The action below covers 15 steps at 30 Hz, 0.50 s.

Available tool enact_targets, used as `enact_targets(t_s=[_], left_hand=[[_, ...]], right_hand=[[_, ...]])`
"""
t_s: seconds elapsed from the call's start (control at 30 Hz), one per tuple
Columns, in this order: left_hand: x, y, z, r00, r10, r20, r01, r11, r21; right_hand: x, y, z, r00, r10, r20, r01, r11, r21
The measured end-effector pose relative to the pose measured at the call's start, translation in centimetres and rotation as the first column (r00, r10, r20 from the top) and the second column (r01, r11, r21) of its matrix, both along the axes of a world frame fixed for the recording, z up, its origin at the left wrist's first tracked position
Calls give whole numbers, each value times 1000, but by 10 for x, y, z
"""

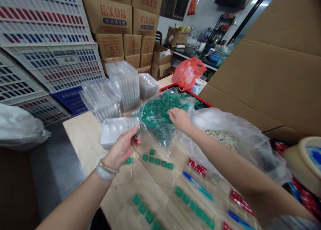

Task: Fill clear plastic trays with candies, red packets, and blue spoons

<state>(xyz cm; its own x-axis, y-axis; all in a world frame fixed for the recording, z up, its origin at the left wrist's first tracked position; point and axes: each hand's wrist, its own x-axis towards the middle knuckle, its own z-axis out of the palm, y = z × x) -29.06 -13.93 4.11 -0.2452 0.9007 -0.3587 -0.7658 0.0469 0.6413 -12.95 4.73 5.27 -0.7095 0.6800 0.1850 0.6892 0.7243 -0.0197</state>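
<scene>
Stacked trays (123,86) left of cube bag (160,134)

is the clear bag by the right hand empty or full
Not empty: green pieces are heaped inside the clear bag; fullness unclear.

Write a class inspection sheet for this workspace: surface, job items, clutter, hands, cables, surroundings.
Surface: pale wood-grain table.
Job's things: green pieces in rows and in a clear bag; pale tray; stacked clear trays.
Clutter: blue pens, red dotted packets, red plastic bag.
Grips: left hand pinches a green piece by the pale tray; right hand is at the clear bag, its hold unclear.
Cables: nothing seen.
Surroundings: crates, cardboard boxes.
</scene>
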Motion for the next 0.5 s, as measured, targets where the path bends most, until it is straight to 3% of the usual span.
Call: enact_targets(t_s=[0.07, 0.1, 0.23, 0.37, 0.43, 0.5], left_hand=[[6, -12, -3, 1000, 6, 4, -6, 1000, -19], [9, -17, -4, 1000, 5, 6, -5, 999, -33], [15, -35, -2, 1000, -15, -19, 14, 998, -56], [16, -49, 3, 989, -84, -123, 80, 996, -37], [18, -50, 4, 981, -122, -153, 119, 993, -24], [23, -44, 3, 979, -116, -170, 118, 993, 2]], right_hand=[[-17, -31, -10, 981, 191, -20, -192, 980, -54], [-23, -42, -14, 974, 228, -13, -228, 972, -65], [-32, -53, -24, 979, 202, 7, -200, 974, -102], [-24, -51, -24, 946, 71, -317, -162, 950, -269], [-18, -60, -21, 854, -114, -508, -177, 853, -490], [-12, -78, -17, 729, -351, -587, -269, 641, -718]])
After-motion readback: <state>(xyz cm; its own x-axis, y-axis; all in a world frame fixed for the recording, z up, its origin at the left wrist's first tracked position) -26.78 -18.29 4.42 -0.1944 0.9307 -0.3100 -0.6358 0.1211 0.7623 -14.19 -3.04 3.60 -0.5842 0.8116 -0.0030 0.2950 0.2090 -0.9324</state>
